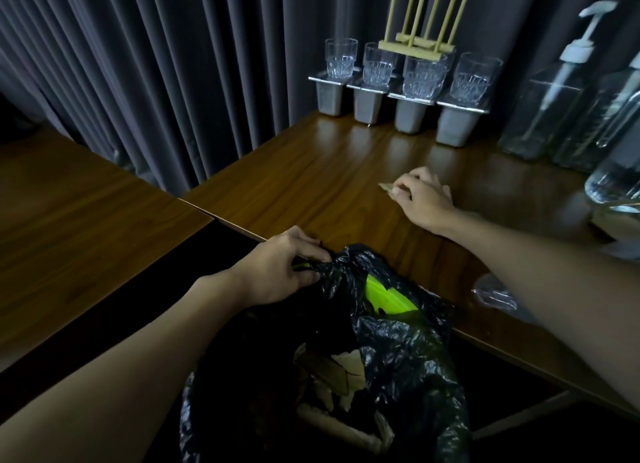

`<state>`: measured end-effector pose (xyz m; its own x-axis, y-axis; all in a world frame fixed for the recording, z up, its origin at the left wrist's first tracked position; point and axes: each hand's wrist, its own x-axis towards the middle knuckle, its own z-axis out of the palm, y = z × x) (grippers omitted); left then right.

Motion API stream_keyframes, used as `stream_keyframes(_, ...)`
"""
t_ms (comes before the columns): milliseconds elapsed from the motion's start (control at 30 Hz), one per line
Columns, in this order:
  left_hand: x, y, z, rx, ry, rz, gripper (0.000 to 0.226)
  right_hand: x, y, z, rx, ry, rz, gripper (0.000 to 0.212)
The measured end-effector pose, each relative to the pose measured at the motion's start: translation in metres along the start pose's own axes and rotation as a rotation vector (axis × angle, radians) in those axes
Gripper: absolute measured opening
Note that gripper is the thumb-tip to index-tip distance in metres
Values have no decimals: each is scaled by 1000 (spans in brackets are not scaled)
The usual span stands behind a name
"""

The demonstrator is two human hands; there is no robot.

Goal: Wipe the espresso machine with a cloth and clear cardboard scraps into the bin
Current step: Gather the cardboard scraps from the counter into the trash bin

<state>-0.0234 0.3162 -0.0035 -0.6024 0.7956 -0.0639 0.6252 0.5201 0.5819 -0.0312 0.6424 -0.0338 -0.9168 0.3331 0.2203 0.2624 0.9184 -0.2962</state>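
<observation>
Dim, cool light throughout. Soft sheen lies on the desk (329, 171) near the glasses (377, 64). Right-edge pump bottles (550, 92) blur and bend.

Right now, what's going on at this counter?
A person is clearing scraps into a bin. The left hand grips the rim of the black bin bag, holding it open against the edge of the wooden counter; torn cardboard already lies inside. The right hand is out on the counter, fingers closed on a small cardboard scrap. Glasses line the back. No espresso machine or cloth is visible.
</observation>
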Motion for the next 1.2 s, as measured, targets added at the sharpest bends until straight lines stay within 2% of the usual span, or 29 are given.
stream_keyframes(67,-1,2,1,3,8,2,33,-11,-7,-5,-13,-11,54,10)
stream_keyframes(100,-1,2,1,6,9,3,33,-15,-11,-8,-21,-34,101,11)
stream_keyframes(167,-2,2,1,16,3,3,34,-23,-18,-16,1,-71,200,27)
stream_keyframes(300,-3,2,2,23,2,18,36,-46,-32,-37,221,-158,344,79)
stream_keyframes(367,-5,2,4,18,8,18,36,-62,-38,-50,288,-234,379,88)
stream_keyframes(400,-5,2,4,20,8,20,36,-70,-39,-56,296,-256,369,80)
stream_keyframes(433,-6,2,5,22,8,23,37,-77,-40,-61,306,-245,349,62)
stream_keyframes(500,-6,3,5,22,4,29,37,-92,-46,-72,388,-132,340,27)
stream_keyframes(533,-7,4,5,21,0,29,38,-99,-51,-79,434,-65,344,19)
stream_keyframes(600,-8,4,5,26,-5,30,39,-115,-62,-96,575,-10,337,12)
stream_keyframes(700,-9,8,4,17,-12,51,38,-144,-84,-120,779,-193,255,10)
stream_keyframes(767,-10,16,3,13,-12,88,38,-164,-96,-129,706,-340,152,9)
stream_keyframes(833,-8,28,3,35,-5,129,38,-178,-101,-134,621,-406,86,15)
stream_keyframes(967,1,50,5,20,-13,165,35,-193,-84,-145,532,-249,98,24)
stream_keyframes(1100,9,72,13,-44,-52,163,33,-206,-25,-157,-119,-207,146,52)
stream_keyframes(1200,14,90,24,-75,-68,186,28,-227,21,-166,-296,-296,237,62)
